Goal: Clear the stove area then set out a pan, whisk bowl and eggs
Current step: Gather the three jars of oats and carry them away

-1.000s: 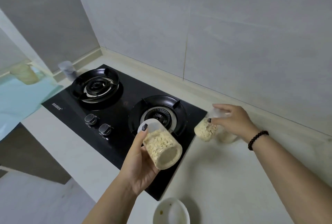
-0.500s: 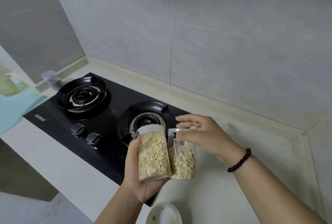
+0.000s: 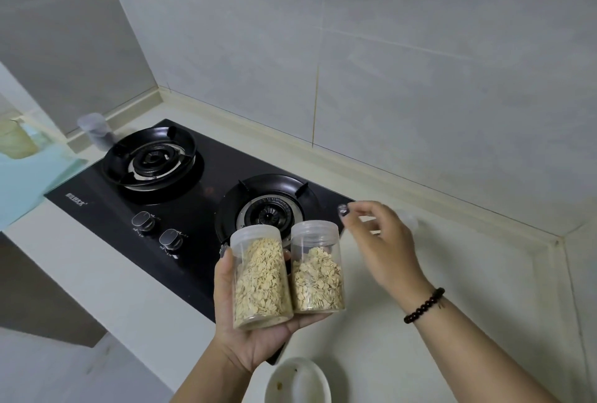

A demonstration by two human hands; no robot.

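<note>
My left hand (image 3: 255, 335) holds two clear jars upright side by side above the stove's (image 3: 193, 209) near edge: the left jar (image 3: 260, 276) mostly full of oats, the right jar (image 3: 318, 268) about half. My right hand (image 3: 384, 251) hovers just beside them, fingers loosely spread and empty; a white bowl (image 3: 297, 383) sits on the counter (image 3: 436, 273) below.

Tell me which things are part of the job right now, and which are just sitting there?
Part of the job:
left hand, holding both oat jars
fuller jar
other jar
right hand, open
stove, being cleared

Just sitting there:
white bowl
plastic cup
blue cloth
</note>
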